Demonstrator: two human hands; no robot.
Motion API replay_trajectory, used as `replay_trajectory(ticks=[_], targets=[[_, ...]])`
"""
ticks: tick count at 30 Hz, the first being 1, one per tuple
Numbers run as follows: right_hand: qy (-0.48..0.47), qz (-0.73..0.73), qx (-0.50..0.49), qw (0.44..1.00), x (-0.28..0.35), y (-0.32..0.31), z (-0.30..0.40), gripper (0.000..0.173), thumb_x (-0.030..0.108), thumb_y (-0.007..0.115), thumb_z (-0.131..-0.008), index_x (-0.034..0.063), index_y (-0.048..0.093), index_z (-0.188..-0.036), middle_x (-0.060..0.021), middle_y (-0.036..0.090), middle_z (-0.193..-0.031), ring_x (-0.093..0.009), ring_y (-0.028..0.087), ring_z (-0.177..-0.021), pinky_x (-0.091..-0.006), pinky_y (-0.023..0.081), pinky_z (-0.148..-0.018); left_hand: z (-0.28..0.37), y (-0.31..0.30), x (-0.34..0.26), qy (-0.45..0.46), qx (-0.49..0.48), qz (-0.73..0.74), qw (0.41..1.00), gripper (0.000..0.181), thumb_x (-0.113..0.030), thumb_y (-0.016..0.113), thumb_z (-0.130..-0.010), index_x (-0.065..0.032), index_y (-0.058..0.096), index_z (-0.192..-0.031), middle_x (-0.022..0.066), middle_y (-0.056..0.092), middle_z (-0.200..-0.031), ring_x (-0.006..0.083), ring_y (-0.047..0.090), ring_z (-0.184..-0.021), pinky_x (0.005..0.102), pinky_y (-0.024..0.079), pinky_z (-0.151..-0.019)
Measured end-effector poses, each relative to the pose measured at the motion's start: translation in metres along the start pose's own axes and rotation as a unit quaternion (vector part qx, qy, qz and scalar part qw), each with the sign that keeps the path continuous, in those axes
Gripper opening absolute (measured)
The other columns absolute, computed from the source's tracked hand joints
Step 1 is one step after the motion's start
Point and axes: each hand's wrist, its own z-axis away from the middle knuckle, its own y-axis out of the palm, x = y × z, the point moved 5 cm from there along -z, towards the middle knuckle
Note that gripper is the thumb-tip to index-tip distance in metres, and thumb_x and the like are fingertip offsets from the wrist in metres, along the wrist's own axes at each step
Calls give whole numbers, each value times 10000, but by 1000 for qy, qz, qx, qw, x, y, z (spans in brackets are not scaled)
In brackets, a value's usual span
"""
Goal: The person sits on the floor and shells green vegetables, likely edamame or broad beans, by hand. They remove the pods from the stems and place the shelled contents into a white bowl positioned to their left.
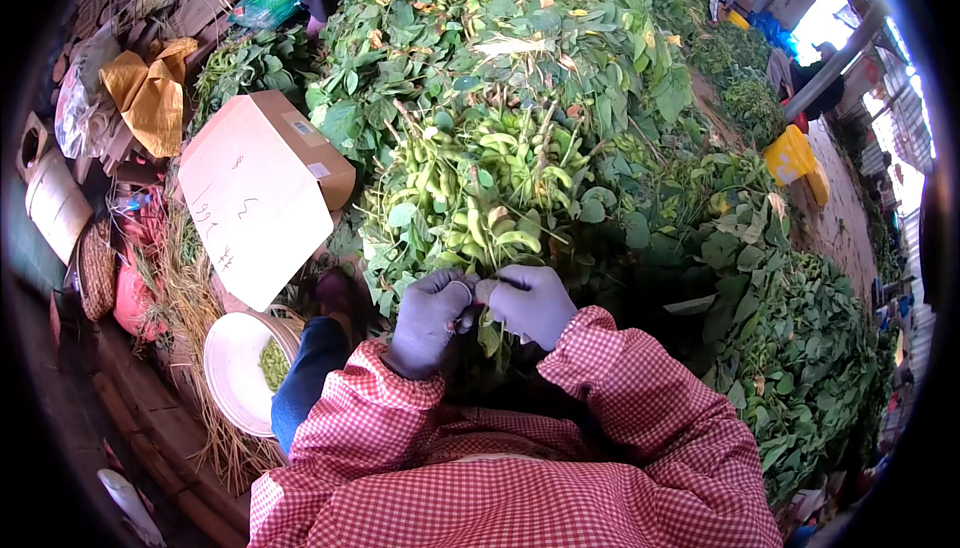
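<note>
My left hand (433,320), in a grey-purple glove, has its fingertips pinched together low in the middle of the view. My right hand (532,304), gloved alike, meets it from the right. Between and just above the fingertips stand the stems of a leafy soybean plant; what exactly each hand pinches is hidden by the fingers. Green soybean pods (487,229) lie right above my hands, and fuller bunches of pods (540,158) rest farther up on the leaves. A white plastic bucket (229,371) beside my left leg holds some green beans (274,365).
A cardboard box (255,188) with handwriting lies at the left. A large heap of soybean plants (465,30) spreads ahead and to the right. A yellow bucket (790,155) stands at the right. Straw (196,308) and red bags (139,285) lie at the left. Other people are farther back.
</note>
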Motion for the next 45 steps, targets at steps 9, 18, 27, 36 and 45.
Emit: replay_trajectory(ticks=[9,18,27,36,45], targets=[[94,-118,114,982,-2,8,-4,79,35,520,-819,-28,567,-817,-101,575,-687,-86,449,-395,-230,318,-333,2,-6,-12,96,40,-263,959,127,-37,572,-778,37,611,-874,55,573,-684,117,507,-587,251,400,-542],[108,-81,147,980,2,7,0,68,20,530,-809,-37,552,-779,-79,555,-644,-85,448,-402,-229,329,-348,-1,-8,-13,204,42,-401,892,169,-24,628,-759,39,621,-916,93,624,-746,110,565,-692,261,468,-632],[63,115,138,982,7,7,-1,54,48,569,-804,9,583,-770,-4,490,-583,-69,452,-477,-239,440,-430,1,-7,-10,197,11,-381,903,190,-24,630,-739,34,629,-919,103,618,-724,113,570,-677,263,470,-623],[42,91,167,981,16,6,-3,101,73,572,-845,-14,591,-798,-8,510,-612,-55,463,-489,-230,439,-433,-2,-15,-13,323,131,-319,881,110,-51,611,-788,32,625,-858,37,586,-732,91,510,-563,197,365,-493],[44,94,161,981,6,9,-8,100,76,551,-848,1,601,-805,-4,519,-629,-56,460,-494,-233,437,-449,-15,-18,17,-74,15,99,992,121,-149,543,-893,-32,554,-860,-2,521,-654,64,406,-461,194,326,-441]])
